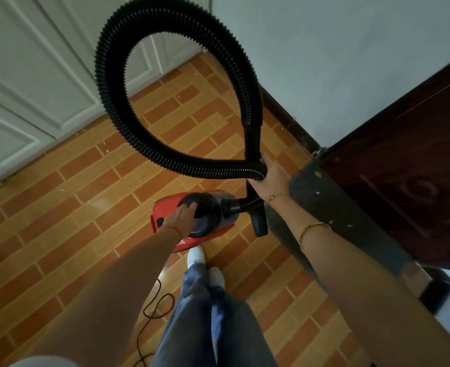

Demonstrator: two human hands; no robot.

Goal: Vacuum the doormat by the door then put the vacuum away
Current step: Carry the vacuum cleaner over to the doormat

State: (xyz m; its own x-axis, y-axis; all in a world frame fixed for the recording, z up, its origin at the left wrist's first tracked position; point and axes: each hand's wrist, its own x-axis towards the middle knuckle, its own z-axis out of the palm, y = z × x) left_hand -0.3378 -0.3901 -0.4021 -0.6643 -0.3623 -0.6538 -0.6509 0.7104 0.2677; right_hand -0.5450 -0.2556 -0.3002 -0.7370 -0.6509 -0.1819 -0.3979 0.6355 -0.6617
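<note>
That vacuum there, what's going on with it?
A person stands on the tiled floor holding a red vacuum. The left hand rests on its dark top, and the right hand grips the looped black hose. The grey doormat lies to the right by the dark door, with pale specks on it. A cord trails on the floor.

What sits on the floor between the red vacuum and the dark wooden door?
In the head view, the grey doormat lies between the red vacuum and the dark wooden door, flecked with bits of debris. The black nozzle hangs at its near edge.
</note>
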